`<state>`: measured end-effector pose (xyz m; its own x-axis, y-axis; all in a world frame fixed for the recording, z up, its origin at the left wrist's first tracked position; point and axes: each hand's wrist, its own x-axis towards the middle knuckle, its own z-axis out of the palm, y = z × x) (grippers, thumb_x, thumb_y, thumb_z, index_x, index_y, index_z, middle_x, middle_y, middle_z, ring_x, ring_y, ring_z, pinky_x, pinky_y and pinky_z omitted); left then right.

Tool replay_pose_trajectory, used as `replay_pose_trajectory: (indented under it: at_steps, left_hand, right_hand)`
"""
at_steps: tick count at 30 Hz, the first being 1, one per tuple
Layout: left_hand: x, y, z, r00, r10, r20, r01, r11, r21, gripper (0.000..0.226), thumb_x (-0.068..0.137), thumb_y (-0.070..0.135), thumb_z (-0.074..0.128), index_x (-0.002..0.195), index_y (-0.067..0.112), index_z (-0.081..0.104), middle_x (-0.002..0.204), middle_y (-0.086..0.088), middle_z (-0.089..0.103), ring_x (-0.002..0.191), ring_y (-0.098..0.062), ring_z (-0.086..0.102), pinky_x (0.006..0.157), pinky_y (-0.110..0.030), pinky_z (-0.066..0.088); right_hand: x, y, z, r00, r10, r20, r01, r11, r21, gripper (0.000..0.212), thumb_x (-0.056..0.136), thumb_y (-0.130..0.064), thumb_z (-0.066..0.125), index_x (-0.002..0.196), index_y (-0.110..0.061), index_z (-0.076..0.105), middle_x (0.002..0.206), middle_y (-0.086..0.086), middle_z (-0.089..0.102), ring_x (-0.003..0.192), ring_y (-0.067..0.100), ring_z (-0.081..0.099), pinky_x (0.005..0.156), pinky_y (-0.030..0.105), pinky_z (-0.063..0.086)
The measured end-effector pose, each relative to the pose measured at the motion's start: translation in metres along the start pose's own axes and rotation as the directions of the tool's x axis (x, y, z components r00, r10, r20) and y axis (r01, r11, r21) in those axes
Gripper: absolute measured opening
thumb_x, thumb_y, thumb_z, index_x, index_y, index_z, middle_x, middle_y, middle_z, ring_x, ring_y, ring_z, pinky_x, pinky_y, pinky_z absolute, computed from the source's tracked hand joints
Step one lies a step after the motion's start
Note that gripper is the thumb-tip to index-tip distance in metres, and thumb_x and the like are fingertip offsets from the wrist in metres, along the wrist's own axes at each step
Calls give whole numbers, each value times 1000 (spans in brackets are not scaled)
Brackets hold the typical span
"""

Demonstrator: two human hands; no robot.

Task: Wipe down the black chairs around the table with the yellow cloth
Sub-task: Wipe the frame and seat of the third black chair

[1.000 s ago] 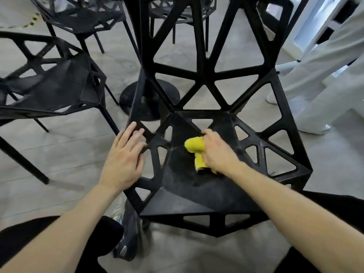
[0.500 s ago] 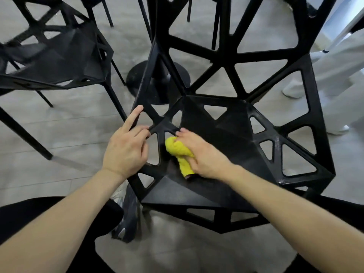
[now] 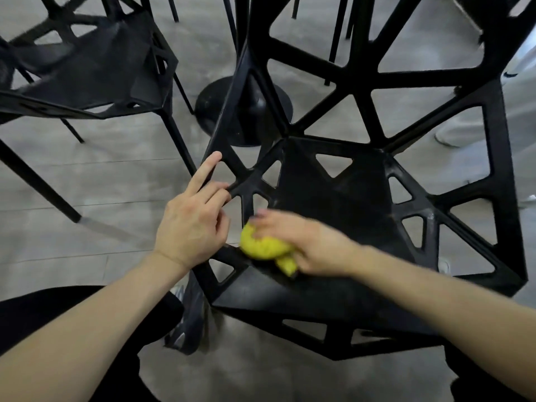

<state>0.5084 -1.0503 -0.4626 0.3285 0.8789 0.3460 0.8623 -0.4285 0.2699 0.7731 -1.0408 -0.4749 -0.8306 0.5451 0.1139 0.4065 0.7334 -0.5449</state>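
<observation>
Mid-wipe on the near chair (image 3: 333, 198): my right hand (image 3: 301, 245) is clamped on the balled yellow cloth (image 3: 262, 246), pressed to the seat's front-left. Left hand (image 3: 191, 224) rests loose-fingered on the side frame, bracing. Next, probably: sweep right, then struts. 1 more chair (image 3: 95, 68) waits left.

cloth (image 3: 262, 246) on chair (image 3: 333, 198) seat; second chair (image 3: 95, 68) left

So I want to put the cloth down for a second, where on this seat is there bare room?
The middle and back of the seat are bare, between the right hand and the backrest. The front panel is bare too. The left edge is crowded: the left hand and the yellow cloth sit there, among open triangular holes.
</observation>
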Motion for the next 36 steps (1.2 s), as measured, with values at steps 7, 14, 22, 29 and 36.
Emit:
replay_pose_trajectory:
  at_steps: [7,14,22,29,36]
  left_hand:
    - [-2,0,-1,987,-71,-147,80,995,59,55,79,4,62,134,-2,61,160,-26,42,156,-41,35,120,-56,38]
    - [-5,-2,4,965,-226,-130,218,973,-76,84,82,12,50,164,0,33,169,-15,39,151,-30,46,107,-43,55]
    - [-6,-6,8,964,-221,-145,210,974,-91,84,84,9,47,166,6,32,171,-9,37,150,-25,47,98,-41,59]
    - [-6,-10,8,966,-214,-147,201,974,-102,83,87,11,42,169,11,28,175,-3,31,153,-21,44,102,-43,57]
    - [-5,-11,10,954,-256,-154,249,966,-65,78,92,13,42,169,19,30,174,4,34,139,-21,56,80,-46,61]
  right_hand:
    - [84,68,-28,486,681,-547,-680,688,253,53,84,3,59,135,-8,63,141,15,60,132,36,55,111,53,46]
    - [34,-20,7,994,-110,-10,108,985,-132,70,80,13,49,146,-7,60,163,10,45,160,26,26,132,45,20]
    - [84,71,-24,592,641,-489,-674,726,137,69,79,3,66,142,-23,64,153,2,56,143,28,47,122,44,37]
    - [25,1,5,991,86,-106,-102,981,-164,82,71,11,45,147,-15,61,159,5,51,153,28,38,129,37,25]
    - [24,75,-32,601,651,-464,-763,640,-92,71,76,3,53,142,-20,64,159,13,49,148,39,41,124,52,33]
